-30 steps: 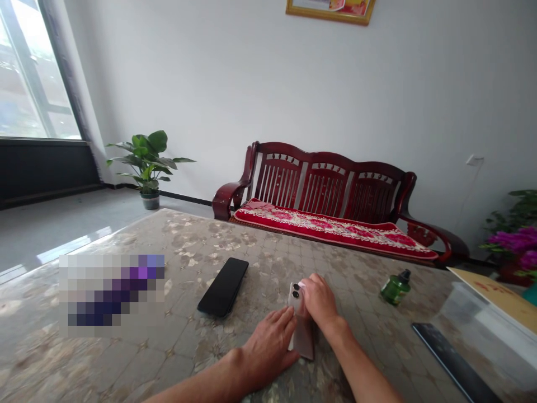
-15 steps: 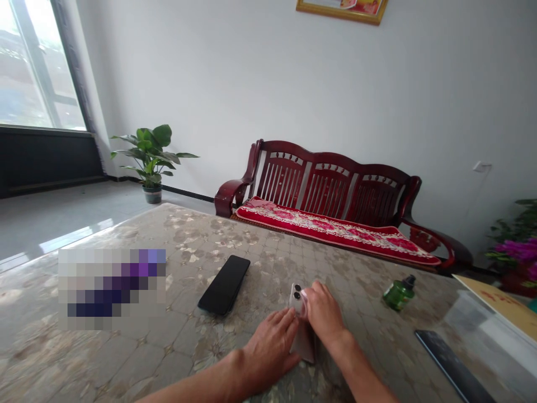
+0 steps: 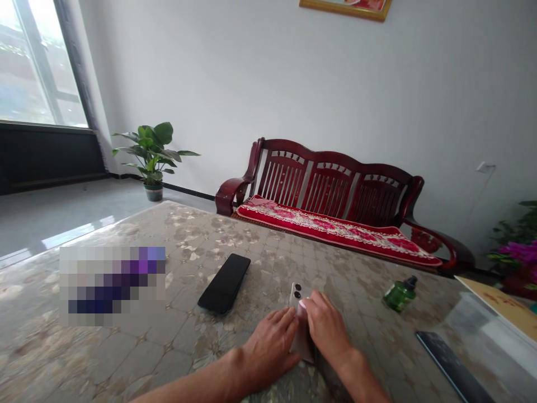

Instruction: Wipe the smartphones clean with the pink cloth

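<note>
A pale pinkish smartphone (image 3: 302, 347) lies back side up on the table, its two dark camera lenses at the far end. My left hand (image 3: 271, 341) grips it from the left, with fingers over the edge and the thumb near its lower end. Over the phone's right side, my right hand (image 3: 327, 322) is closed, fingers curled. A small whitish-pink bit (image 3: 302, 303) shows at its fingertips, too little to name. To the left, a black smartphone (image 3: 224, 284) lies screen up, apart from both hands.
A green pump bottle (image 3: 399, 294) stands on the right, near another dark phone (image 3: 453, 364) and a box (image 3: 499, 313). A pixelated purple and dark-blue object (image 3: 113, 285) lies left on the patterned table (image 3: 188, 235). Beyond are a wooden bench (image 3: 327, 184) and a potted plant (image 3: 153, 162).
My right hand has slid down along the back of the pinkish phone, toward me. My left hand keeps its place on the phone.
</note>
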A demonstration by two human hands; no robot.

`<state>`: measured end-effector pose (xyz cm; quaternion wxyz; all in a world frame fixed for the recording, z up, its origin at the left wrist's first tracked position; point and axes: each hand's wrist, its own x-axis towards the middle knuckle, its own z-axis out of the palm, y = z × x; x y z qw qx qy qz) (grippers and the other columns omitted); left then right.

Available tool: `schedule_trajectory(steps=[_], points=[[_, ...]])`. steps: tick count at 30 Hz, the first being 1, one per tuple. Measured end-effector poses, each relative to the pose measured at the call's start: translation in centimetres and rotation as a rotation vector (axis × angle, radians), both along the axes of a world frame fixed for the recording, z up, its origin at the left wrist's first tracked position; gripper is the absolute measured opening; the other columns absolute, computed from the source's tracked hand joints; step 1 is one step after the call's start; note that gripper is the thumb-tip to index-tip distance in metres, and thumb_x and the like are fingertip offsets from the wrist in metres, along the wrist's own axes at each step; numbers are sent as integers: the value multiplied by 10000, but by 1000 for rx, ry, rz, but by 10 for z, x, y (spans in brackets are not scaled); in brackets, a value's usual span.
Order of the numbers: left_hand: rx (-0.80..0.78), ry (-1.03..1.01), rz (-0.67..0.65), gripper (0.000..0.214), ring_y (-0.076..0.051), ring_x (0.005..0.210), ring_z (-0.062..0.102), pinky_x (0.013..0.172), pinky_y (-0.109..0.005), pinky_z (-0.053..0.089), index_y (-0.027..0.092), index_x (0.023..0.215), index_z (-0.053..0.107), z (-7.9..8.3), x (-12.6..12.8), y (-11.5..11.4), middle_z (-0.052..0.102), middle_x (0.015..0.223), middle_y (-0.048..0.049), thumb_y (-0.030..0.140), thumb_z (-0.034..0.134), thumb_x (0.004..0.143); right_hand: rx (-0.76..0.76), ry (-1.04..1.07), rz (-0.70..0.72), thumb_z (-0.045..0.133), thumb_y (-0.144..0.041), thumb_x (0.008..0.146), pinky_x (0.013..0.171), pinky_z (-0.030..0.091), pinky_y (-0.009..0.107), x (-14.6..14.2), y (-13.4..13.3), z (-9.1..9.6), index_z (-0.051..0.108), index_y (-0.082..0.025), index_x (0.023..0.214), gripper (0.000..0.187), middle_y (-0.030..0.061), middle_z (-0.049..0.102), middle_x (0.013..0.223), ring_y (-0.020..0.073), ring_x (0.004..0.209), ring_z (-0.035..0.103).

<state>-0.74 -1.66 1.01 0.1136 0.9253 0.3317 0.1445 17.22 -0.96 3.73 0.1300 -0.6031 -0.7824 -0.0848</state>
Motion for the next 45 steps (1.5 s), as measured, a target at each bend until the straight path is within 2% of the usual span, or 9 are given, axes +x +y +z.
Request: schedule_trajectory(steps=[7, 9, 16, 19, 27, 29, 36, 39, 45], points=[[-28, -5, 4, 561, -303, 1384, 371, 1161, -435, 290, 165, 1397, 441, 0, -1, 0, 425, 1496, -133, 412, 527, 902, -18, -2, -81, 482, -110, 925, 754, 389, 261, 1, 31, 8, 676, -211, 799, 252, 52, 634, 883, 174, 838, 558], [-23, -3, 5, 568, -301, 1385, 371, 1164, -430, 286, 162, 1398, 441, -1, -1, 1, 433, 1490, -135, 414, 536, 898, -24, -7, -91, 481, -97, 921, 755, 388, 256, 0, 32, 8, 673, -207, 805, 250, 47, 632, 875, 169, 828, 557], [-3, -4, 15, 572, -274, 1372, 388, 1170, -383, 275, 146, 1390, 433, 2, 0, -1, 442, 1482, -133, 393, 545, 886, -28, 45, 32, 436, -63, 918, 807, 387, 263, 0, -10, 0, 668, -229, 890, 286, 36, 620, 950, 182, 927, 552], [-9, 4, 20, 583, -268, 1369, 394, 1168, -384, 282, 145, 1410, 407, 4, 0, -2, 449, 1477, -132, 377, 533, 890, -46, 52, 66, 437, -68, 918, 803, 388, 260, 2, -17, 0, 664, -240, 903, 285, 26, 616, 943, 182, 931, 550], [-6, 8, 22, 565, -282, 1379, 384, 1172, -400, 280, 129, 1380, 461, 2, 0, -2, 440, 1484, -149, 425, 540, 904, -21, 29, -63, 469, -136, 935, 794, 396, 256, 2, 24, 6, 693, -218, 862, 250, 57, 642, 921, 182, 889, 567], [-6, 12, 20, 565, -281, 1377, 387, 1170, -394, 285, 122, 1376, 467, 3, 0, -2, 442, 1481, -153, 428, 538, 906, -27, 28, -75, 479, -150, 936, 783, 397, 255, 1, 27, 7, 694, -212, 842, 243, 59, 642, 905, 179, 862, 566], [-10, -6, 8, 592, -272, 1372, 394, 1170, -381, 282, 132, 1403, 435, 4, -1, -1, 453, 1478, -135, 401, 549, 888, -55, 26, 12, 419, -70, 914, 781, 393, 249, -1, -9, 8, 684, -236, 853, 319, 43, 635, 923, 180, 911, 573], [-7, -6, 15, 607, -275, 1378, 386, 1172, -387, 280, 135, 1417, 420, 1, -1, -1, 431, 1493, -135, 406, 548, 890, -48, 25, 30, 415, -79, 917, 779, 395, 253, 2, -14, 6, 687, -248, 881, 322, 40, 636, 941, 186, 927, 574], [2, 7, 8, 561, -283, 1369, 398, 1168, -397, 291, 126, 1374, 474, 4, -1, -2, 452, 1475, -147, 415, 559, 901, -49, 60, -88, 441, -147, 940, 782, 393, 251, 5, 24, 7, 702, -218, 875, 279, 63, 650, 932, 181, 898, 579]])
